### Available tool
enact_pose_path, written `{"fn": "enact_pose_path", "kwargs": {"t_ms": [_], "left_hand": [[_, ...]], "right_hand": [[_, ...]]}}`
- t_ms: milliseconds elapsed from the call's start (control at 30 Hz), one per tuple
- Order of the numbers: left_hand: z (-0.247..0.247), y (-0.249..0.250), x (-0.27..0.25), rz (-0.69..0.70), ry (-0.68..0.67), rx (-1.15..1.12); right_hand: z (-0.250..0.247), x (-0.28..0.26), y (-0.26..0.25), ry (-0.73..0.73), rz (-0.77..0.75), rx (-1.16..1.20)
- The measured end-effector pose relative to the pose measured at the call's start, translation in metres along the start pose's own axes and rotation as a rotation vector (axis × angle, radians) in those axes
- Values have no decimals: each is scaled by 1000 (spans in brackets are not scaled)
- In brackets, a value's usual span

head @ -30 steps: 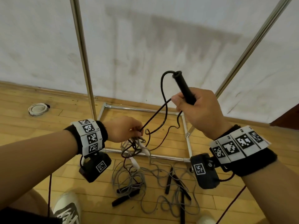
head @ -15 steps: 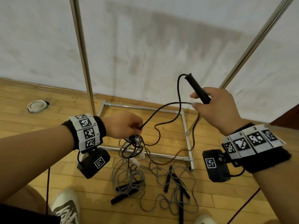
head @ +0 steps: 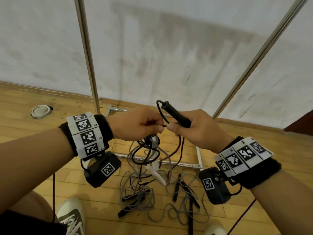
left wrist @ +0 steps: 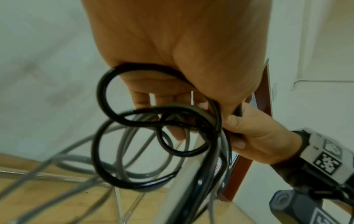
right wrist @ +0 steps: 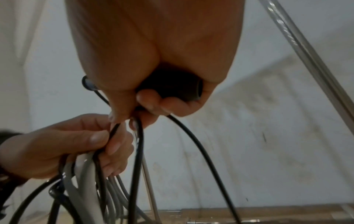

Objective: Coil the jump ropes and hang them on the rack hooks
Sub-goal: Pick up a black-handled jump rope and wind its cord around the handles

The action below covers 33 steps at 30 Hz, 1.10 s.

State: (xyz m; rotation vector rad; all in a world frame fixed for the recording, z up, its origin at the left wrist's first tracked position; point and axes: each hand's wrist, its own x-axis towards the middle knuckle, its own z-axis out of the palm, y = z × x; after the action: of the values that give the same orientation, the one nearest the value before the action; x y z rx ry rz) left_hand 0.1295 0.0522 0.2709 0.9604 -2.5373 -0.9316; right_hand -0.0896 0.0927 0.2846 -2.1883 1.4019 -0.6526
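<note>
Black cord is the live piece: the right hand has swung in from the 2 o'clock side, where it stood well apart half a second ago, and now meets the left hand thumb to thumb at frame centre. Its fingers are curled round the black handle, which tilts up toward 11 o'clock, while thumb and forefinger also pinch the cord. The left hand is closed narrowly on a gathered bunch of black loops mixed with grey strands; the left wrist view shows several turns hanging below the palm.

Bringing the hands together has, I judge, laid one more turn of cord into the left grip, so the coil is growing but far from finished. Grey cord is caught in the same fist, which suggests two ropes are tangled together and may need separating before any coil is clean.

Farther out, toward 6 o'clock on the wooden floor, lies the rest of the work: a loose heap of grey rope, dark handles and a white handle dangling from the bunch. Beyond that, the rack base frames the floor, and its two metal uprights rise at 11 and 1 o'clock against the white wall. No hooks are in view, so hanging is not yet at hand.
</note>
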Motion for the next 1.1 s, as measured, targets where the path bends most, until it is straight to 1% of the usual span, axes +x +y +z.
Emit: {"fn": "enact_pose_path", "kwargs": {"t_ms": [67, 200, 267, 300, 367, 400, 433, 467, 567, 667, 733, 800, 900, 1033, 1100], "left_hand": [[3, 0, -2, -1, -31, 31], [0, -10, 0, -44, 9, 30], [-4, -20, -2, -71, -12, 54], [-5, -28, -5, -94, -56, 90], [-5, -46, -12, -159, -160, 218], [-3, -54, -15, -188, -191, 274], [-2, -60, -16, -212, -195, 296], [0, -65, -16, -231, -180, 290], [2, -70, -12, -267, -128, 270], [2, -69, -9, -271, -114, 277], [2, -65, -6, -256, -110, 250], [4, -54, -2, -233, -121, 249], [8, -34, 6, -155, -102, 281], [6, -13, 10, -3, -12, 230], [4, -9, 9, 17, -25, 230]], "right_hand": [[-3, 1, -1, 15, -10, -48], [-7, 4, -7, 77, -23, -163], [-13, 4, -7, 117, -19, -179], [-19, 4, -4, 167, -10, -181], [-34, 4, 7, 327, 38, -177], [-43, 3, 13, 402, 71, -131], [-49, 2, 19, 450, 95, -76], [-53, 0, 23, 465, 116, -43], [-51, -2, 31, 438, 150, -111], [-49, 1, 33, 447, 184, -175], [-41, 1, 32, 376, 205, -187], [-27, 0, 23, 273, 166, -93], [-2, 0, 11, 194, 105, -11], [16, 4, 6, 94, 72, -56], [16, 4, 5, 62, 56, -55]]}}
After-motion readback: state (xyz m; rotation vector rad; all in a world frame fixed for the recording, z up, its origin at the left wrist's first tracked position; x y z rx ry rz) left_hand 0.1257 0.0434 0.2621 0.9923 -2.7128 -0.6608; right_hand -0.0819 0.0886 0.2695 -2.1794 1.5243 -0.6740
